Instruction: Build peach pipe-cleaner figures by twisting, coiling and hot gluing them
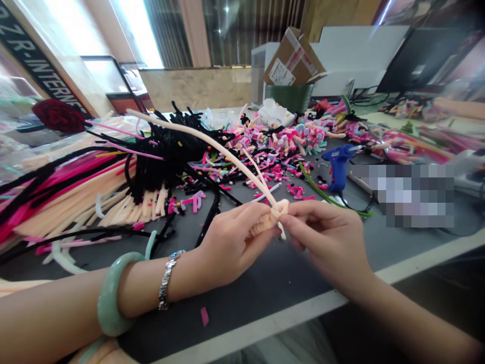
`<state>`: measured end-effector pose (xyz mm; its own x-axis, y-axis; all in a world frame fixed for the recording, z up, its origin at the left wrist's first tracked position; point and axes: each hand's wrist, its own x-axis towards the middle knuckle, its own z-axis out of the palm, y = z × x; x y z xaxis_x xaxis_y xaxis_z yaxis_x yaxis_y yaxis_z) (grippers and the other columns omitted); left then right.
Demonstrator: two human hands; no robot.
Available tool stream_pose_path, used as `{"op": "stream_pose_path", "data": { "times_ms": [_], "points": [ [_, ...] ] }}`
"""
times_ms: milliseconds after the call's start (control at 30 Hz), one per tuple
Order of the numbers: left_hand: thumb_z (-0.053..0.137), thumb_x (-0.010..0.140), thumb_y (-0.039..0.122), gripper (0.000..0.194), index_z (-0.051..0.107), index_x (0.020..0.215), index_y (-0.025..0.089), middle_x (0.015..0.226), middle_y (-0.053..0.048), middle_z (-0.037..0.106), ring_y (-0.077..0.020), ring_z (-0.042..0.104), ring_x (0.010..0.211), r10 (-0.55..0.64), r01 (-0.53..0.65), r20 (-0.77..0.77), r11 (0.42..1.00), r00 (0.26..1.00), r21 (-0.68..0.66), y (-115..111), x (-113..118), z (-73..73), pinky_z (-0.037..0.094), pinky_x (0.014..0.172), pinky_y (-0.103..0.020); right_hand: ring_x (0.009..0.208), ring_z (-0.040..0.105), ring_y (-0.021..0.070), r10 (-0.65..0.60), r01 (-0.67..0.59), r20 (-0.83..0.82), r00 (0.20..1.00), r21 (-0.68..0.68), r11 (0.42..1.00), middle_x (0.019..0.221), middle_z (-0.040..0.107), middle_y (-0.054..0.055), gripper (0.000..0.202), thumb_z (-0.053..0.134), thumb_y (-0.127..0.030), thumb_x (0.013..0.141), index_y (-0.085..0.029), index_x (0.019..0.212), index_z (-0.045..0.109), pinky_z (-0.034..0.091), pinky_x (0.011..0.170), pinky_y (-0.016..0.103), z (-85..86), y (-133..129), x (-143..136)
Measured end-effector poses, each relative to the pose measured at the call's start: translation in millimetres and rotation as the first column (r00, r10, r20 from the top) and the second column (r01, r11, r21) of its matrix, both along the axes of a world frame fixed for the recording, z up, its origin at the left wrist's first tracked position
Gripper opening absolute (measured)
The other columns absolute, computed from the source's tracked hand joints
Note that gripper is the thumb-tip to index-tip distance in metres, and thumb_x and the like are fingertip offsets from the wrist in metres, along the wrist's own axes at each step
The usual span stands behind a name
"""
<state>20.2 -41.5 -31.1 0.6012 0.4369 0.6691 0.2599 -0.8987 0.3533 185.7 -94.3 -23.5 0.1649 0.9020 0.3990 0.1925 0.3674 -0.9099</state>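
Cream coil pinched between both hands, long strand leading away up-left

The ribbed coil of cream, fuzzy chenille stem sat between the two hands, above the grey, flat-topped counter. The left hand was closed on the coil's body, thumb on the near side; the right hand pinched the small loop at its right end. Both touched the work, so neither was nearer.

Key relation: the long, cream, fuzzy strand ran from the loop up and to the left, away from the wearer, its long axis passing beyond the left hand. A thinner strand left the loop the same way. A short, cream tail pointed downward between the hands. Coil's hidden side: could not tell.
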Motion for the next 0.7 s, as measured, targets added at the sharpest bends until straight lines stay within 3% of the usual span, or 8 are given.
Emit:
{"op": "stream_pose_path", "data": {
  "times_ms": [233, 467, 700],
  "points": [
    [0.056, 0.088, 0.021, 0.015, 0.055, 0.1, 0.012, 0.083, -0.001, 0.061, -0.0082, 0.056, 0.072, 0.004, -0.004, -0.005, 1.0, 1.0, -0.03, 0.6, 0.3, 1.4, 0.042, 0.066, -0.018, 0.043, 0.043, 0.0036, -0.001, 0.001, 0.032, 0.999, 0.014, 1.0, 0.048, 0.051, -0.007, 0.006, 0.067, -0.018, 0.078, -0.02, 0.073, 0.07, 0.035, 0.042, 0.016, -0.1, 0.3, 1.2],
    [0.055, 0.089, 0.021, 0.018, 0.054, 0.104, 0.012, 0.085, 0.0, 0.062, -0.0074, 0.057, 0.072, 0.043, -0.043, -0.014, 0.998, 0.999, -0.04, 0.3, -0.3, 0.7, 0.043, 0.068, -0.017, 0.047, 0.047, 0.0036, -0.068, 0.058, 0.121, 0.99, 0.082, 0.995, 0.052, 0.056, -0.007, 0.005, 0.068, -0.017, 0.077, -0.021, 0.077, 0.071, 0.039, 0.045, 0.016, -1.2, -0.6, 0.2],
    [0.055, 0.089, 0.021, 0.018, 0.055, 0.103, 0.011, 0.087, -0.002, 0.063, -0.0092, 0.06, 0.079, 0.039, -0.04, -0.007, 0.998, 0.999, -0.053, 0.3, -1.4, 0.2, 0.046, 0.074, -0.017, 0.047, 0.051, 0.0058, -0.143, 0.137, 0.117, 0.983, 0.057, 0.989, 0.055, 0.062, -0.005, 0.011, 0.067, -0.019, 0.078, -0.023, 0.085, 0.075, 0.043, 0.046, 0.018, -3.2, -2.1, -4.7]
  ]
}}
